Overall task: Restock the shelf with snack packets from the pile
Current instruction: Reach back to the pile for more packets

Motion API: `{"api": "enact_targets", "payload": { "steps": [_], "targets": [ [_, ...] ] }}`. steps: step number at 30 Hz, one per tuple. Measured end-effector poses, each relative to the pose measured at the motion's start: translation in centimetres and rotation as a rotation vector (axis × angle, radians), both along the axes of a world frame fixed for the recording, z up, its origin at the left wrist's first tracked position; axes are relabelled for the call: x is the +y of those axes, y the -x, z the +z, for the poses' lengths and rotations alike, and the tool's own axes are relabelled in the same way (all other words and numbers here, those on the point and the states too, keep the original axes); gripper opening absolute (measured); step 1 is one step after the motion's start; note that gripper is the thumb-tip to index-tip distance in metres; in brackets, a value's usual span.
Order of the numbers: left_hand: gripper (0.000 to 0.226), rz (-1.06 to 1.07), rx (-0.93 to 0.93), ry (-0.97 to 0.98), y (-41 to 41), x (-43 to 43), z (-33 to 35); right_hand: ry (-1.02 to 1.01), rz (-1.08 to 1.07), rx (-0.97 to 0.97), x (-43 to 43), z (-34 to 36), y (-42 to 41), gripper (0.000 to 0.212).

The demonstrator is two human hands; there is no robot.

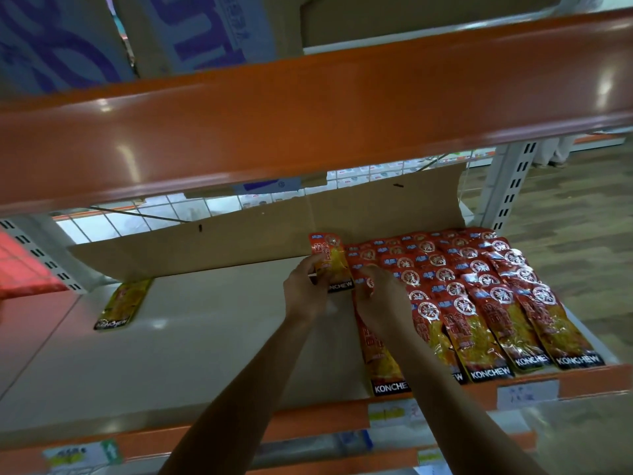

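Several red and yellow snack packets lie in overlapping rows on the right half of the pale shelf. My left hand pinches one red packet by its lower end, at the left edge of the rows. My right hand rests with curled fingers on the packets of the leftmost row, gripping a packet top. One yellow packet lies alone at the shelf's back left.
A cardboard sheet stands along the back of the shelf. An orange shelf edge hangs overhead, with cartons on it. White slotted uprights flank the bay. Price tags line the orange front rail.
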State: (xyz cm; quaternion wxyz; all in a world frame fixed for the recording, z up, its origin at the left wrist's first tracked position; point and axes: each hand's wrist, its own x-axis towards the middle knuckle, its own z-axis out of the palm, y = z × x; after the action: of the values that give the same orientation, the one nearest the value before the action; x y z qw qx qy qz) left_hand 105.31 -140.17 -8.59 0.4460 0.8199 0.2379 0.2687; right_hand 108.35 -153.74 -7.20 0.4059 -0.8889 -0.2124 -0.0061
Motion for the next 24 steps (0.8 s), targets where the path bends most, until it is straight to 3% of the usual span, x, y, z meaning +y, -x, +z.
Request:
{"api": "enact_targets", "payload": {
  "steps": [8, 12, 17, 24],
  "targets": [
    [0.034, -0.063, 0.246, -0.202, -2.4, 1.2, -0.6, 0.166, 0.046, -0.13, 0.7, -0.9, -0.5, 0.037],
    [0.038, -0.118, 0.417, -0.402, -3.0, 1.4, -0.8, 0.196, 0.067, -0.129, 0.9, -1.2, -0.6, 0.038],
    [0.038, -0.167, 0.514, -0.536, -3.2, 1.3, -1.0, 0.205, 0.08, -0.131, 0.8, -1.4, -0.4, 0.038],
    [0.038, -0.13, 0.535, -0.567, -3.0, 1.1, -1.0, 0.217, 0.085, -0.108, 0.8, -1.0, -0.4, 0.04]
  ]
}}
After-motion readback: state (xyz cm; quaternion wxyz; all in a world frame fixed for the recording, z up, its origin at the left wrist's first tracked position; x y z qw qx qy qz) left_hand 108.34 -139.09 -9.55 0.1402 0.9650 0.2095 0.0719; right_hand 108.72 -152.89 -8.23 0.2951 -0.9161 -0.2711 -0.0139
